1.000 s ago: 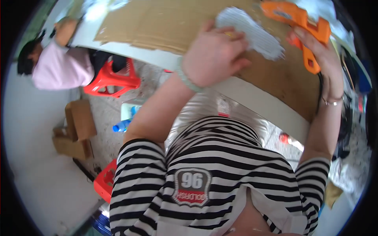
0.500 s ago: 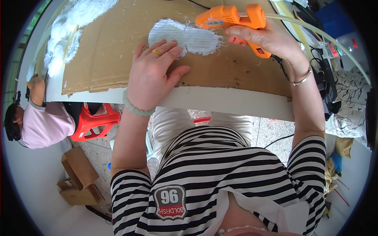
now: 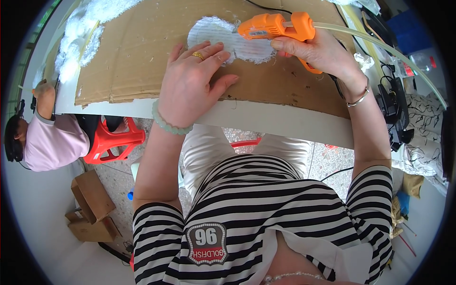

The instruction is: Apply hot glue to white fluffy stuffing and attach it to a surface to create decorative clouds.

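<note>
A white, figure-eight-shaped piece of ribbed cloth [image 3: 259,50] with frayed edges lies flat on a brown cardboard sheet [image 3: 142,57]. My left hand [image 3: 192,78] rests on its near left edge, fingers spread and flat, the thumb out to the right on the cardboard. In my right hand [image 3: 318,52] is an orange hot glue gun [image 3: 266,27], gripped round its handle. Its nozzle end points left, over the narrow middle of the cloth; whether the tip touches the cloth I cannot tell. A long pale glue stick [image 3: 361,35] trails from the gun's back toward the right.
White fluffy stuffing [image 3: 78,42] is heaped at the table's left. Black adapters and cables [image 3: 394,107] lie at the right edge, near a clear bottle [image 3: 422,61]. Another person [image 3: 57,142] sits at far left by a red stool [image 3: 116,142]. Cardboard boxes [image 3: 92,199] stand on the floor.
The glue gun has come slightly down and its nozzle now sits closer to the cloth's narrow middle. My left hand stays on the cloth; the whole view has shifted a little.
</note>
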Demonstrator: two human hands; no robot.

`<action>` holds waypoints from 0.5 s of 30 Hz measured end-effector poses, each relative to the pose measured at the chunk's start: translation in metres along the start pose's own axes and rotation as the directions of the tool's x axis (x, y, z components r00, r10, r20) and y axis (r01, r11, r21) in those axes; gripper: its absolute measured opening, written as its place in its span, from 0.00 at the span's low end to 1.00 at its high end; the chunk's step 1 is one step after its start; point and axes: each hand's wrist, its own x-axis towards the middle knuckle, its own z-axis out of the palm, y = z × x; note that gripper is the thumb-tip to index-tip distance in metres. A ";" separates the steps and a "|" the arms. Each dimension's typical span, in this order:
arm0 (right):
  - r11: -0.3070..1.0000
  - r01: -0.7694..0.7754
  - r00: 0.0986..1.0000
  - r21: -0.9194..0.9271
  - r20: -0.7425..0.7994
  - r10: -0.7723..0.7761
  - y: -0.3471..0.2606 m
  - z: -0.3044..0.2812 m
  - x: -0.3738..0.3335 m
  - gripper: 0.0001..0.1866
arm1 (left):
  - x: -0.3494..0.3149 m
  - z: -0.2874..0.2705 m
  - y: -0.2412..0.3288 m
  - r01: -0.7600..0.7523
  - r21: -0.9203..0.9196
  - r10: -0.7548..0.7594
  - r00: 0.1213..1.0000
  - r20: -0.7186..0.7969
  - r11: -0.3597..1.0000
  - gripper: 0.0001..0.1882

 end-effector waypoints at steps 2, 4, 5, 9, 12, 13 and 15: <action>1.000 0.006 1.000 0.011 0.001 -0.006 -0.002 0.001 0.002 0.23 | -0.001 0.002 -0.002 0.000 -0.004 0.000 1.000 -0.004 1.000 0.18; 1.000 0.012 1.000 0.003 0.000 -0.012 0.000 0.001 0.003 0.23 | -0.001 0.003 -0.003 -0.001 -0.009 0.001 1.000 -0.009 1.000 0.19; 1.000 0.018 1.000 -0.006 -0.003 -0.018 0.001 0.002 0.004 0.23 | -0.001 0.003 -0.003 -0.003 -0.010 0.003 1.000 -0.012 1.000 0.19; 0.999 -0.003 1.000 -0.035 0.028 0.004 -0.004 0.000 0.004 0.23 | -0.002 0.002 -0.002 -0.001 -0.007 0.000 1.000 -0.014 1.000 0.19; 0.998 -0.021 0.999 -0.067 0.043 0.024 -0.011 -0.001 0.001 0.22 | -0.002 0.002 -0.003 -0.006 -0.009 0.006 1.000 -0.015 1.000 0.19; 0.995 -0.038 0.999 -0.087 0.031 0.041 -0.013 -0.002 0.000 0.22 | -0.002 0.002 -0.003 -0.006 -0.008 0.006 1.000 -0.016 1.000 0.19; 0.993 -0.056 0.998 -0.106 0.019 0.058 -0.015 -0.005 -0.002 0.22 | -0.002 0.003 -0.003 -0.005 -0.010 0.005 1.000 -0.014 1.000 0.19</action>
